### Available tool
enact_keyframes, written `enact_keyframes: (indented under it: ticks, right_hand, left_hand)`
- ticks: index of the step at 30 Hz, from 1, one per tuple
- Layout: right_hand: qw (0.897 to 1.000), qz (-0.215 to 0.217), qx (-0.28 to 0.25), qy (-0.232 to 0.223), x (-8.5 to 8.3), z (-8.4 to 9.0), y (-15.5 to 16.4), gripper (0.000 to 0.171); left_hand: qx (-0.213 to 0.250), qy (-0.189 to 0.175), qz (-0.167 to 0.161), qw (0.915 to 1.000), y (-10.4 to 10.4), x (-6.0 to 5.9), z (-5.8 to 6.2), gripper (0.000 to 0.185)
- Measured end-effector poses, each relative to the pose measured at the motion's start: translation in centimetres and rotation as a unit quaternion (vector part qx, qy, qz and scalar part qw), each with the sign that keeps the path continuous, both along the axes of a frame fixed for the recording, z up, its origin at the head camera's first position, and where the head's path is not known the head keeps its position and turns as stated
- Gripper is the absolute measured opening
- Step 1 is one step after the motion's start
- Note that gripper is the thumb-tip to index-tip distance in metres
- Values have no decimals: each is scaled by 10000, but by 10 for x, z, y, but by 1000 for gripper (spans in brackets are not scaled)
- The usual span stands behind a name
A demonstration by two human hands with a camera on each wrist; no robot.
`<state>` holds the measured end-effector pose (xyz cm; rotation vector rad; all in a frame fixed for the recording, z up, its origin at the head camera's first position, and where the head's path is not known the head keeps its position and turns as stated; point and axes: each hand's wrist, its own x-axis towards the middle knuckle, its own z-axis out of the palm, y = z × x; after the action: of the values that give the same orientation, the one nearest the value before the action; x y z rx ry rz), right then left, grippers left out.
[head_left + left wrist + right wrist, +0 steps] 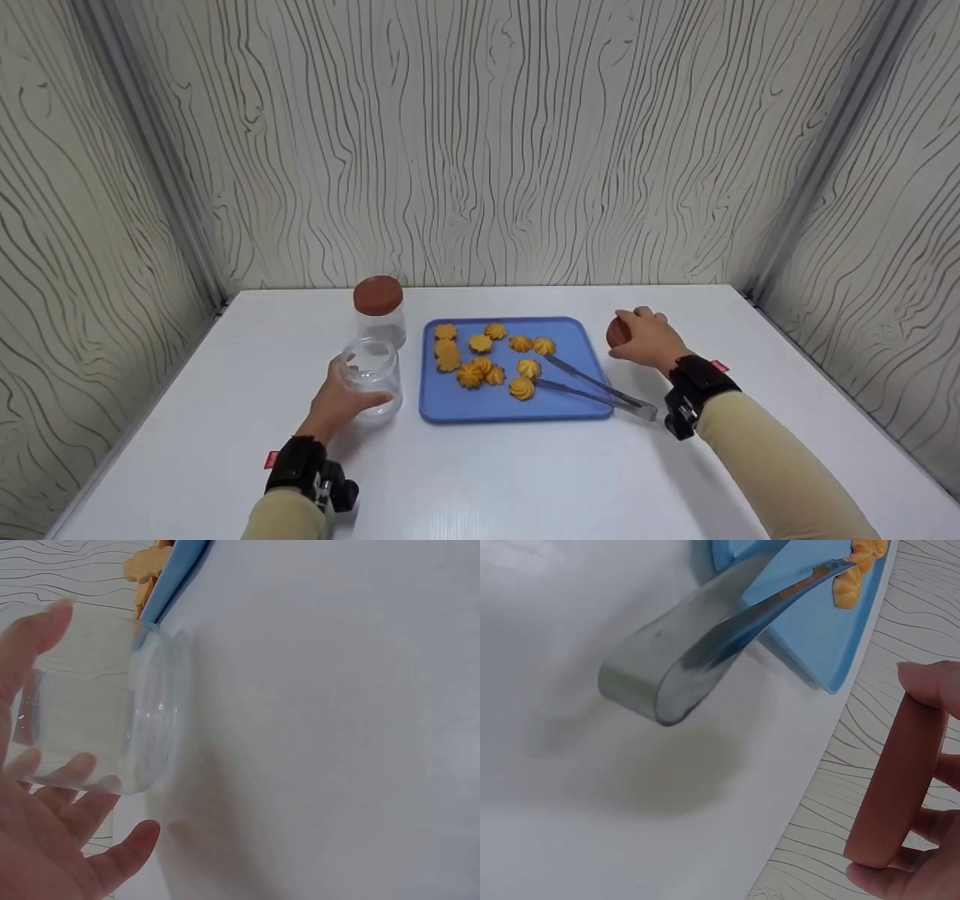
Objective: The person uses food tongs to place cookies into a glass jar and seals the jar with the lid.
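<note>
White table [487,480]; upright open jar [369,373]

Brown lid [896,780] between fingers [930,684]; tongs [697,652] nearby

Head looks down; wrist views close, sharing tray [581,334]

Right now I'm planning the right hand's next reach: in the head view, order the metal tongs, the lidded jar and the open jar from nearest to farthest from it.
1. Metal tongs, on the blue tray's right edge, near the right hand.
2. Lidded jar, beyond the tray's far-left corner.
3. Open jar, left of the tray, in the left hand; farthest by a slim margin.
</note>
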<state>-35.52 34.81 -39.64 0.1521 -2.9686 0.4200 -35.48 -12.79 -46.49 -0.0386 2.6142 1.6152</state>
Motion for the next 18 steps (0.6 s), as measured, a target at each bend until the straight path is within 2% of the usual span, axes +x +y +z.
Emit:
enact_keyframes:
  ticks: [9,18]
  right_hand:
    - [9997,-112,-105,-195,8,-10,13,73]
    - [9990,-225,-266,-265,3,-24,22,79]
  left_hand:
    - [-10,-100,-37,9999,2,1,2,107]
    - [8,-117,-57,9999,-1,2,2,113]
